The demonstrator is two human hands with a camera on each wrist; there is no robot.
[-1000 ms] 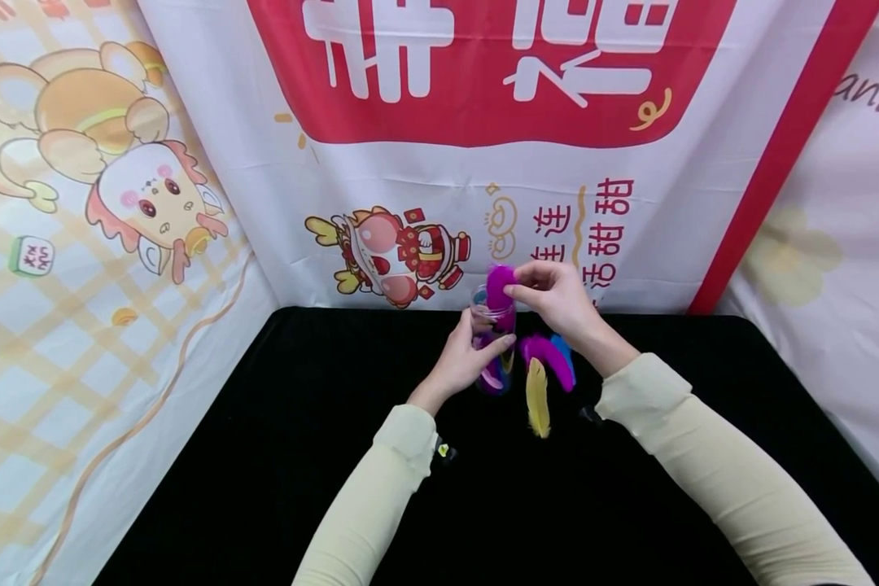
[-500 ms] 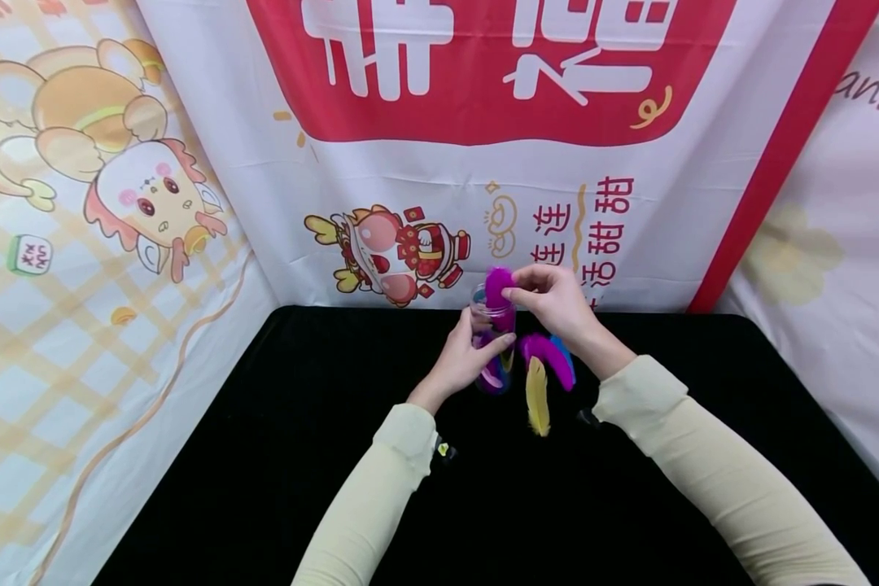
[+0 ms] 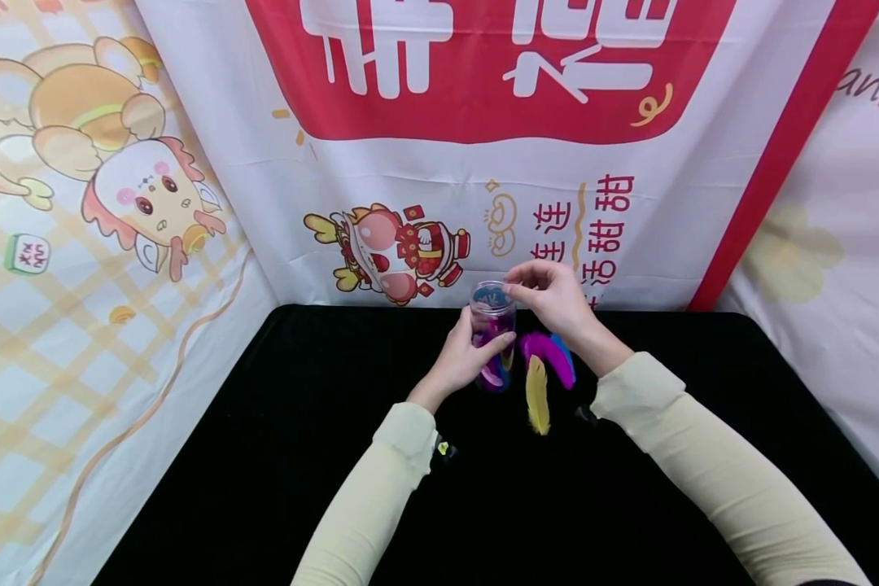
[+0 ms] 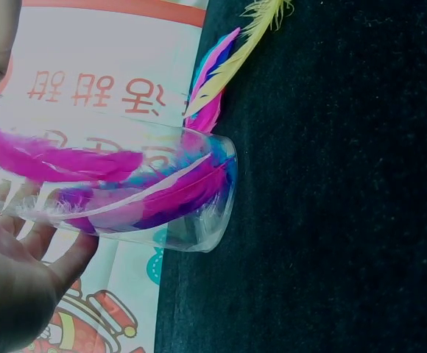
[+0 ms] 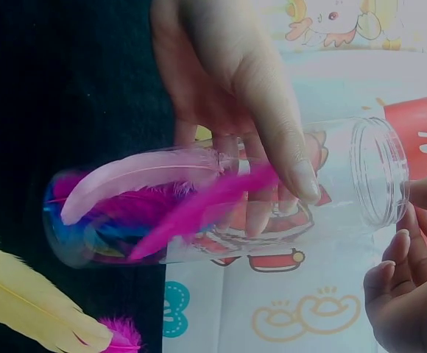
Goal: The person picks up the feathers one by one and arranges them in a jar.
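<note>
My left hand [image 3: 465, 354] grips a clear jar [image 3: 492, 320] around its middle. The jar has no lid and stands at the far edge of the black table. Inside it are several feathers: in the right wrist view, a pale pink feather [image 5: 136, 178] lies along the wall and a magenta feather [image 5: 199, 213] slants across, with blue and purple ones toward the bottom. My right hand [image 3: 553, 303] is at the jar's mouth, its fingertips right by the rim and its fingers loosely bent, with no feather showing between them.
Just right of the jar, a yellow feather [image 3: 537, 396] lies on the black tabletop [image 3: 352, 456]. Behind it are a magenta feather [image 3: 553, 358] and a blue feather [image 3: 562, 347]. A printed white-and-red cloth [image 3: 403, 171] hangs directly behind the table.
The magenta feather that my right hand pinched at the jar's mouth has been let go and dropped inside. My left hand keeps its hold on the jar.
</note>
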